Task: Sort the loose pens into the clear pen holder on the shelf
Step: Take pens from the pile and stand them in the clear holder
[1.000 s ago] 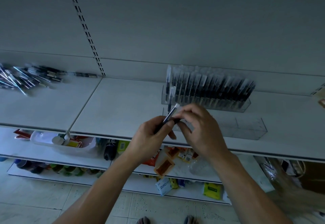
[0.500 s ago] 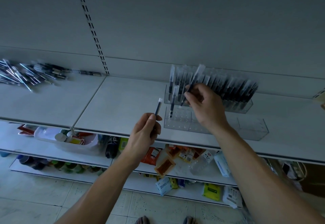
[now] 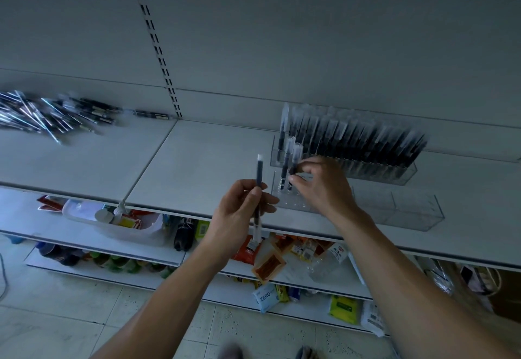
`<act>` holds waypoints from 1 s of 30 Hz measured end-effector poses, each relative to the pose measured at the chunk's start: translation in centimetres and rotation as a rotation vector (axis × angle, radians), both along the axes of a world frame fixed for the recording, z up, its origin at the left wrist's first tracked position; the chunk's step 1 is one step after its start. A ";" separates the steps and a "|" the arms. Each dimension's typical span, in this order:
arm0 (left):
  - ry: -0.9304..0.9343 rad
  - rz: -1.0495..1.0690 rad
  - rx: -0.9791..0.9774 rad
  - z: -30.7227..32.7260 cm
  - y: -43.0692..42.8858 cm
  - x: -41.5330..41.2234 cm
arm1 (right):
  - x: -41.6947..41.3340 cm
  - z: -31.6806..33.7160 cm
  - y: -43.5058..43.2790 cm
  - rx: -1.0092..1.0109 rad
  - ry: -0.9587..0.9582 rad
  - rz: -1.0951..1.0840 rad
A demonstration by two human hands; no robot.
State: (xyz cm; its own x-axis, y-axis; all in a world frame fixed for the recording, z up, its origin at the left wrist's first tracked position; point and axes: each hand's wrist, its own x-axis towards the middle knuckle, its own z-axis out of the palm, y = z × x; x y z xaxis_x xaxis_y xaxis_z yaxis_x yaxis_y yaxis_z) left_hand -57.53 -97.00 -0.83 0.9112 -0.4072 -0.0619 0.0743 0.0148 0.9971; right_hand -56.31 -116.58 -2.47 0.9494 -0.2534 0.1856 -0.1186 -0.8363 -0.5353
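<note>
A clear pen holder stands on the white shelf, its back row full of dark pens with frosted caps. Its lower front row holds two upright pens at the left end. My right hand pinches the right one of these, a dark pen, with its lower end down in a front-row slot. My left hand grips another dark pen upright, in front of the shelf edge and left of the holder. A pile of loose pens lies at the far left of the shelf.
An empty clear tray sits to the right of the front row. Lower shelves below hold a plastic tub, bottles and snack packets. A slotted upright runs up the back wall.
My right hand has brought its pen down from the back row into a front-row slot beside the first pen. My left hand has raised its pen slightly.
</note>
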 end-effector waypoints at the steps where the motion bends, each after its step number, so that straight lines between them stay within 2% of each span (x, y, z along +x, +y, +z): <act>1: -0.017 0.001 0.001 0.1 -0.1 0.0 | -0.2 0.0 -0.2 0.004 0.019 0.004; 5: 0.040 -0.006 -0.107 0.8 -0.9 -0.1 | -2.0 0.8 -0.2 0.042 0.007 -0.003; 9: 0.273 0.037 -0.389 1.8 -2.2 0.0 | -5.2 1.2 -0.5 0.082 -0.285 -0.037; 11: 0.393 0.058 -0.490 2.1 -3.2 0.0 | -6.8 1.4 -0.7 0.321 -0.263 0.028; 14: 0.453 0.039 -0.460 2.0 -4.9 -0.4 | -8.2 2.4 0.0 0.725 -0.165 0.087; 17: 0.483 0.002 -0.428 1.8 -6.1 -1.0 | -8.5 3.2 1.0 0.902 -0.265 0.097; 19: 0.470 -0.045 -0.356 1.8 -6.3 -1.2 | -8.5 3.5 1.2 0.958 -0.333 0.030; 21: 0.289 -0.072 -0.141 1.6 -6.1 -1.2 | -8.4 3.8 0.6 0.932 -0.382 -0.043; 22: 0.072 -0.068 0.037 1.1 -5.6 -1.0 | -8.3 4.1 -0.1 0.903 -0.399 -0.058; 24: -0.542 0.016 0.432 -0.3 -4.1 -0.2 | -7.7 4.8 -1.4 0.808 -0.429 -0.053; 25: -0.775 0.007 0.572 -1.1 -3.4 0.3 | -7.4 5.2 -2.0 0.767 -0.446 -0.049; 26: -0.888 -0.050 0.687 -2.0 -2.9 0.8 | -6.9 5.5 -2.4 0.726 -0.462 -0.047; 27: -0.924 -0.122 0.780 -2.8 -2.5 1.1 | -6.4 5.8 -2.8 0.664 -0.474 -0.045; 30: -0.907 -0.226 0.878 -4.1 -2.1 1.2 | -4.7 6.0 -3.3 0.358 -0.436 -0.043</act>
